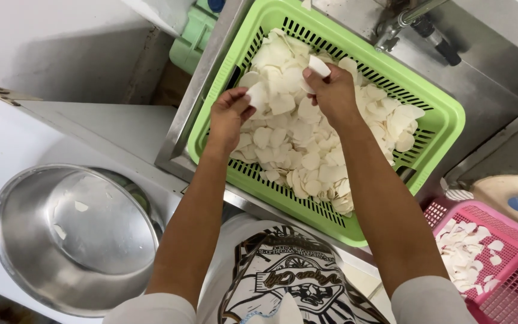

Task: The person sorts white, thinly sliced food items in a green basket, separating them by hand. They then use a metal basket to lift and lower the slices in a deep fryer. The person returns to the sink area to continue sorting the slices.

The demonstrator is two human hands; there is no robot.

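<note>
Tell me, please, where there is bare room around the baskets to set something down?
The white top between the steel bowl and the sink edge is bare. The bowl holds only a few slices. The green basket is heaped with white slices, both hands in it; the pink basket is partly filled.

Two bare forearms reach forward and away from the body, nearly parallel. The left hand [230, 114] is bent at the wrist, fingers [244, 99] curled in a pinch. The right hand [332, 91], slightly farther forward, shows its back, fingers pinched closed at the tips.
</note>
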